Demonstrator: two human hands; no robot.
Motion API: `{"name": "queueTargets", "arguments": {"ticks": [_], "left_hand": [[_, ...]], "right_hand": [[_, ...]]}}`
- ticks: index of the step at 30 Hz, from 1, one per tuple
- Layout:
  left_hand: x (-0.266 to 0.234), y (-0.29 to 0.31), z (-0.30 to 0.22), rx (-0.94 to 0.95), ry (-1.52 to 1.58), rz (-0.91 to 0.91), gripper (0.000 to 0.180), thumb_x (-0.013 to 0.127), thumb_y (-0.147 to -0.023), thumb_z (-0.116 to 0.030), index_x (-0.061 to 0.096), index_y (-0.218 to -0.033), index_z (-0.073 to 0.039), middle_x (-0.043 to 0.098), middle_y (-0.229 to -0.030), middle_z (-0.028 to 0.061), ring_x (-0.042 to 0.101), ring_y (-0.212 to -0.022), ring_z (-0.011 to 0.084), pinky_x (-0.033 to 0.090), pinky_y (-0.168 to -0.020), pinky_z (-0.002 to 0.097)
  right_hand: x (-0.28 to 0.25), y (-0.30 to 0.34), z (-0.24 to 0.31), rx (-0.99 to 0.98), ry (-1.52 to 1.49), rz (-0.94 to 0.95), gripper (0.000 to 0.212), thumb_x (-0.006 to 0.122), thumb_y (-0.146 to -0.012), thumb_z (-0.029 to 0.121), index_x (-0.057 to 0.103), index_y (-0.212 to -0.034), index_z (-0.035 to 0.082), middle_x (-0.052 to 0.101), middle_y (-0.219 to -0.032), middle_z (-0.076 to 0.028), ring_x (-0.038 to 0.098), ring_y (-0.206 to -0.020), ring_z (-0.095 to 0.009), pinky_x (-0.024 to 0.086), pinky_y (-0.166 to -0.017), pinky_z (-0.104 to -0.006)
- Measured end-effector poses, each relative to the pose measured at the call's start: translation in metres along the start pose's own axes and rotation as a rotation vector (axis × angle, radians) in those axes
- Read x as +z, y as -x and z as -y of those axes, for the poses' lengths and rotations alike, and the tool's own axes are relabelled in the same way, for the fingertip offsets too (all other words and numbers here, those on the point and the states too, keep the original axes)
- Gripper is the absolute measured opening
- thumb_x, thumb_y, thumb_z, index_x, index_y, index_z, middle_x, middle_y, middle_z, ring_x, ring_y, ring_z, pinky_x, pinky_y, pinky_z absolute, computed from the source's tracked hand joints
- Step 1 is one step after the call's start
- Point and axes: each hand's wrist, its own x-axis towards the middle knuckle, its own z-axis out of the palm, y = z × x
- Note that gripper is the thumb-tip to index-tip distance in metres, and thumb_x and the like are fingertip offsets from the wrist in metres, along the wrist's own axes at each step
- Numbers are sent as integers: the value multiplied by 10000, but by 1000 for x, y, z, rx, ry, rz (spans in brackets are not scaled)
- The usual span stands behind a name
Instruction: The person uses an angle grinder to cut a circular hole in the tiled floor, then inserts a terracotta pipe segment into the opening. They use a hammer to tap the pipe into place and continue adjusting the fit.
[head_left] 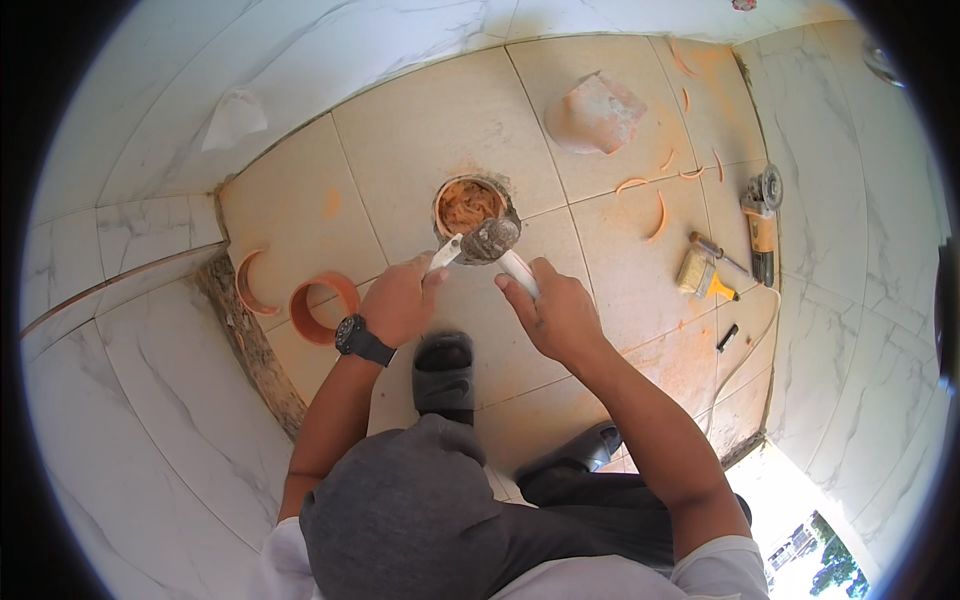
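Observation:
In the tiled floor [420, 130] a round hole holds an orange pipe end [437, 208], with crumbly orange-brown rubble [468, 205] inside it. My right hand [562, 312] grips the white handle of a hammer [517, 270]; its dirty grey head lies over the near right rim of the hole. Just left of that head, my left hand [398, 302] is closed around a short white tool [445, 252], whose kind I cannot make out. Its tip is at the near rim, close to the hammer head. Whether the two touch is unclear.
Left of the hole lie an orange pipe ring [302, 315] and a curved pipe piece [246, 285]. On the right are an angle grinder [760, 225] with a cord, a paintbrush [697, 272], a screwdriver-like tool [718, 252] and orange slivers [657, 218]. A dusty plastic bag [597, 115] lies farther back.

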Motion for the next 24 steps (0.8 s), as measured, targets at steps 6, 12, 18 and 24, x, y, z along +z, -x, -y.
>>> {"name": "queueTargets", "arguments": {"ticks": [6,12,18,24], "left_hand": [[3,-2,2,23,-24,52,440,520,-1032,-293,590,-1295,52,673,-1013,311,649,-977,468,510,-849,486],[6,-3,4,43,-49,72,438,525,-1029,-285,588,-1293,59,671,-1007,313,650,-963,467,509,-844,493],[4,-4,0,64,-86,46,400,543,-1012,-284,613,-1240,38,677,-960,299,654,-922,467,513,-807,531],[2,-4,2,65,-78,68,433,539,-1020,-287,598,-1273,60,675,-971,310,654,-933,471,515,-823,501]], "right_hand": [[-2,-9,0,-10,-15,-41,491,602,-997,468,575,-944,-19,631,-653,-234,658,-637,-430,489,-581,-509],[1,-10,3,-42,-35,-79,484,609,-993,464,571,-942,-15,633,-656,-238,664,-650,-435,496,-590,-507],[-2,-15,9,-83,123,4,488,588,-998,476,545,-925,-4,643,-688,-248,662,-669,-452,506,-608,-521],[3,-12,12,-71,139,59,495,585,-1000,480,544,-918,-7,646,-698,-258,660,-675,-457,515,-620,-524]]}}
